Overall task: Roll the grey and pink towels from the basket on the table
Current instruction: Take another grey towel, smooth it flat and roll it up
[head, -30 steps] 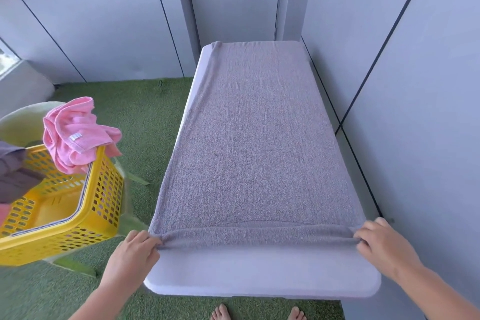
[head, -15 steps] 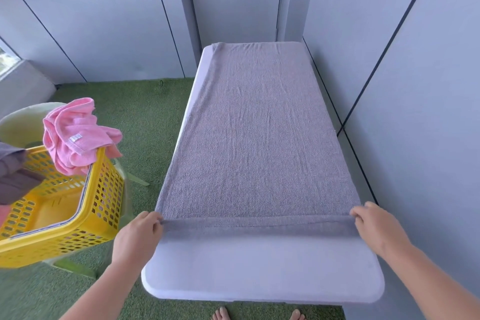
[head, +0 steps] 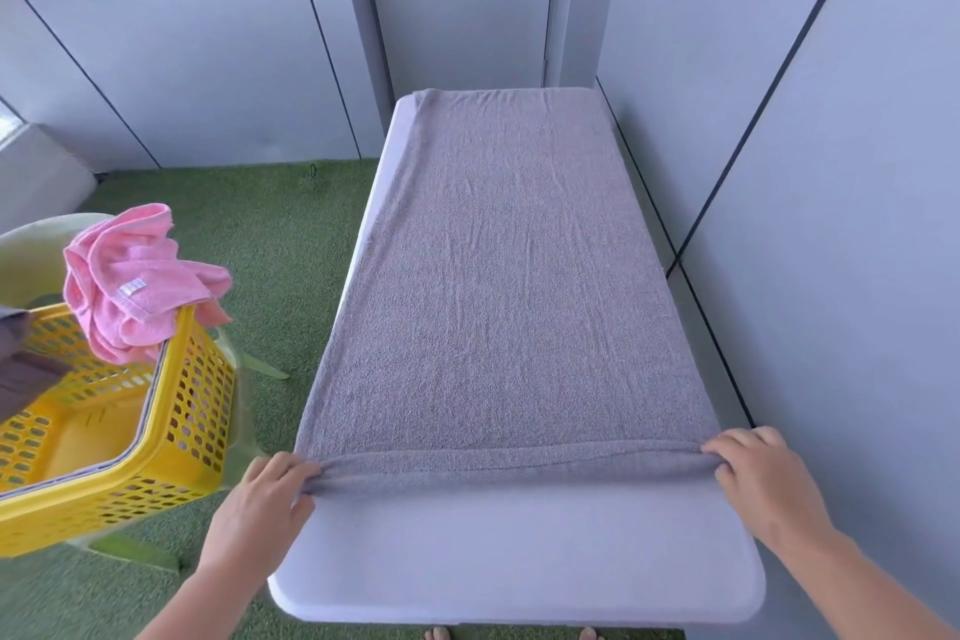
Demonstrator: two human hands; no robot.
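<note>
While the grey towel [head: 509,301] lies spread flat along the white table [head: 519,566], covering it from the far end to a little short of the near end, a person stands at that near end with both hands on the towel's near edge. That edge is turned over on itself into a narrow roll running straight across the table, with a bare strip of tabletop on the near side of it. The left hand [head: 260,509] grips the left end of the roll, fingers curled over the top of the cloth at the table's left edge. The right hand [head: 763,478] holds the right end the same way, fingers bent over the roll and thumb tucked against it. Well off to the left, apart from the table, a yellow perforated basket [head: 156,457] sits on a pale green plastic chair [head: 31,250]. The pink towel [head: 130,291] hangs bunched over the basket's far rim, a small label showing on it. A dark cloth [head: 26,369] droops into the basket at the left border. Green turf [head: 260,234] covers the floor, and the person's bare toes [head: 439,633] show below the table's near edge.
</note>
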